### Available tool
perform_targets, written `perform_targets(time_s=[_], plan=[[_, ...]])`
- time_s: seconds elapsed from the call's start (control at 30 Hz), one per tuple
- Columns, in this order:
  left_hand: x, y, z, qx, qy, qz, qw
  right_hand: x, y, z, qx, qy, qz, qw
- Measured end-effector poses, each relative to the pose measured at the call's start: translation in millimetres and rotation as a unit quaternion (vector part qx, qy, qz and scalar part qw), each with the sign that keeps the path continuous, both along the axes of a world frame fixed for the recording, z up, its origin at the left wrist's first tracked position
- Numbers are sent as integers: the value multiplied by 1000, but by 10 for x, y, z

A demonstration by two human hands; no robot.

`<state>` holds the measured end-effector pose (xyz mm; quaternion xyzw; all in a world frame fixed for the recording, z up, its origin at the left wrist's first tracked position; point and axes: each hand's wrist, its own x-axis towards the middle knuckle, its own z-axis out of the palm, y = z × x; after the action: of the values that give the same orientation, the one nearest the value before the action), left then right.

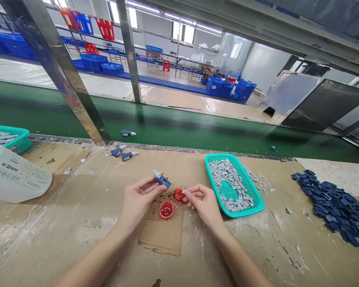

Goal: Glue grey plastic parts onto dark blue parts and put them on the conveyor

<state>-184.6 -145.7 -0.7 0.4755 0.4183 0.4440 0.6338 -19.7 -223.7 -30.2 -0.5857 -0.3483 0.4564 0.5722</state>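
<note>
My left hand (139,197) pinches a small blue part with a grey piece fitted on its end (161,179), held just above the bench. My right hand (202,201) is curled with its fingertips pinched together, right next to a red cap (178,194); whether it holds a tiny piece I cannot tell. A second red cap (166,209) lies open side up between my hands. Both caps rest on a scrap of cardboard (163,235) sprinkled with tiny metal bits.
A teal basket (259,205) of several grey parts stands right of my hands. A heap of blue parts (335,205) lies far right. Finished blue-and-grey pieces (122,153) lie near the green conveyor belt (182,129). A white jug (13,175) and another teal basket (20,139) are at left.
</note>
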Motion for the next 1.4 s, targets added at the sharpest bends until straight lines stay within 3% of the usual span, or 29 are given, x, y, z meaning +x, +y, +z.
perform_targets(time_s=[0.23,0.47,0.67,1.2,1.4], plan=[[8,-21,6,18,4,9,1000,-17,-12,20,-4,10,11,1000],[8,-65,-10,50,41,-41,997,6,-84,162,15,73,23,997],[47,-152,11,32,49,-76,995,-34,-154,277,43,89,39,994],[56,-247,48,10,6,-123,992,-88,-153,301,22,66,84,994],[79,-268,-1,13,16,-111,994,-50,-162,239,-35,106,135,985]])
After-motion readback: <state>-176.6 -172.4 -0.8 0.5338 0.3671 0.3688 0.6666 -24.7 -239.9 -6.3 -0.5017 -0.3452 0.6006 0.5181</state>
